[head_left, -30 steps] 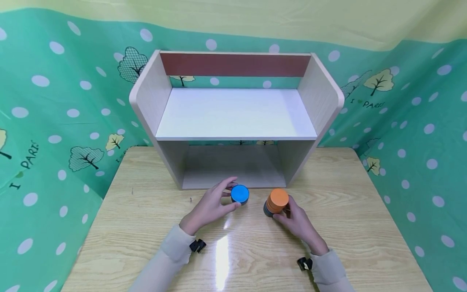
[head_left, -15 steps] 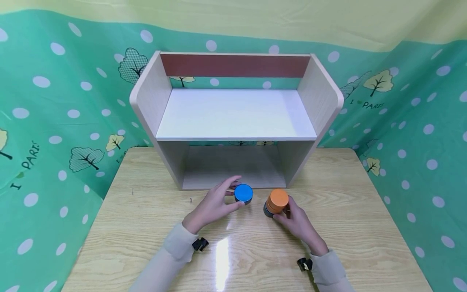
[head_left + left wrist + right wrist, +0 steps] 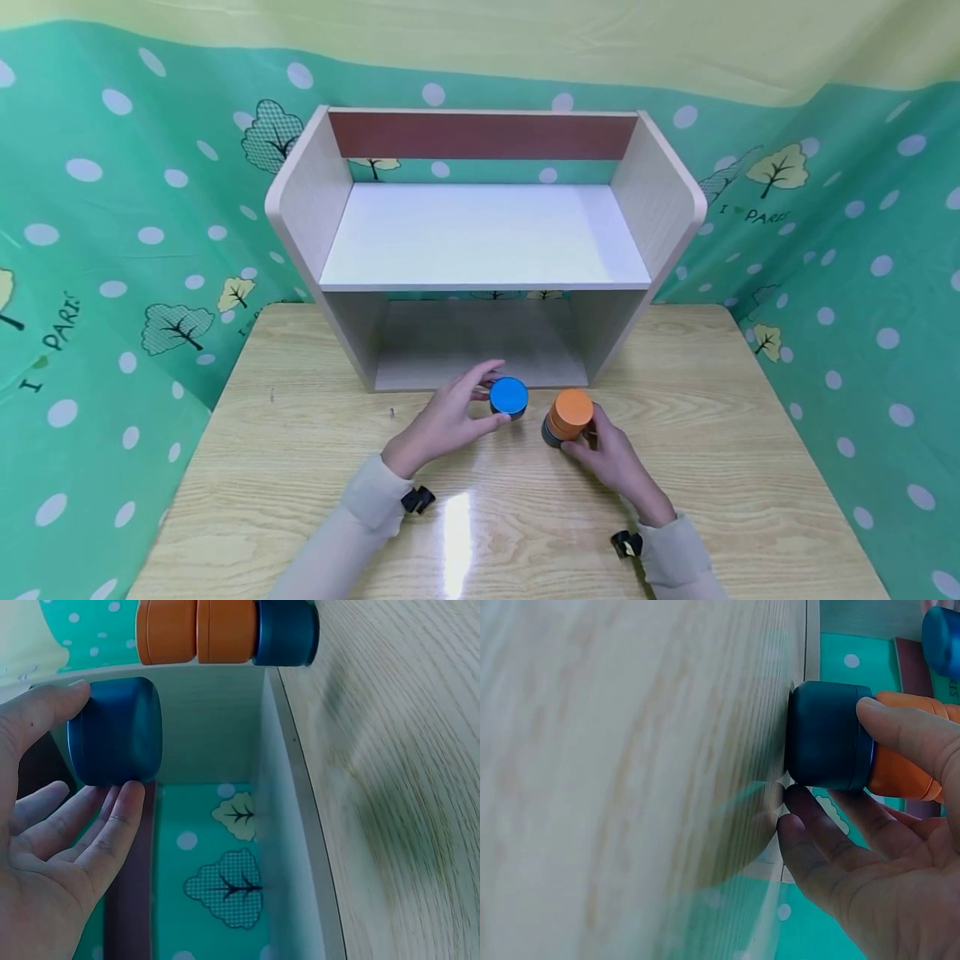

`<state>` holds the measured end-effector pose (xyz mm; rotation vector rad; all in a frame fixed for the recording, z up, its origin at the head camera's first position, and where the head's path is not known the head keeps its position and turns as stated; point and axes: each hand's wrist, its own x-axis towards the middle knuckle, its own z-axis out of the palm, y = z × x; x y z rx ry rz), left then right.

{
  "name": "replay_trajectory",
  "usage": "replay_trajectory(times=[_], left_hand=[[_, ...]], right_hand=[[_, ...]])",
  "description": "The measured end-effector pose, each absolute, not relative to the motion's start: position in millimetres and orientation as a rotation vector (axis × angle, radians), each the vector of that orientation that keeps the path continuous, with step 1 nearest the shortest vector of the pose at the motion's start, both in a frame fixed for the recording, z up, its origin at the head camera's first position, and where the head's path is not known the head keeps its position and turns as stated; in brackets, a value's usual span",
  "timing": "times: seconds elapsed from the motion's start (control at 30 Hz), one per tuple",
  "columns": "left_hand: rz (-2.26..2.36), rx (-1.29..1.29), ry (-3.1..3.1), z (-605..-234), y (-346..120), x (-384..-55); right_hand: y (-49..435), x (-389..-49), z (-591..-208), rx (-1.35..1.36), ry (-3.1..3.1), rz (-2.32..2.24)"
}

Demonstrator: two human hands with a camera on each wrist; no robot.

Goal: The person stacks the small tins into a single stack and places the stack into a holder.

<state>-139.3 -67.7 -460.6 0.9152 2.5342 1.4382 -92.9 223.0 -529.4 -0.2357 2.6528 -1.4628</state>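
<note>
My left hand (image 3: pixel 457 415) pinches a round dark-blue container (image 3: pixel 508 397) with a brighter blue top between thumb and fingertips. In the left wrist view this blue container (image 3: pixel 116 731) is held clear of the table, with the thumb on one side and fingertips on the other. Just right of it stands an upright stack, an orange part (image 3: pixel 572 410) in two sections on top of another blue container (image 3: pixel 829 735). My right hand (image 3: pixel 611 450) holds this stack low down, thumb across the seam of the lower blue container, which rests on the tabletop.
Directly behind the hands stands a two-level shelf unit (image 3: pixel 483 233) with pale side walls and a brown back strip. The wooden table (image 3: pixel 300 483) lies under everything. A green dotted curtain (image 3: pixel 112 233) hangs around the back and sides.
My left hand has carried its blue container to the right and slightly away from me, closer to the stack. The right hand and the stack have stayed in place.
</note>
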Motion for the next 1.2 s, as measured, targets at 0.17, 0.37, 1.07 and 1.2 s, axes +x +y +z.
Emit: replay_trajectory(times=[0.17,0.37,1.07,1.2], left_hand=[[1.441,0.928,2.52,-459.5,-64.5,-140.3],[1.45,0.924,2.504,-456.8,-60.7,-140.8],[1.45,1.03,2.482,-444.2,-44.6,-144.3],[1.445,1.04,2.471,-444.0,-40.4,-146.2]], right_hand=[[222.5,-92.7,-528.5,-0.223,2.648,-1.46],[222.0,-93.5,-528.5,-0.211,2.661,-1.447],[221.1,-93.8,-528.7,-0.206,2.664,-1.462],[220.9,-94.3,-530.2,-0.217,2.676,-1.457]])
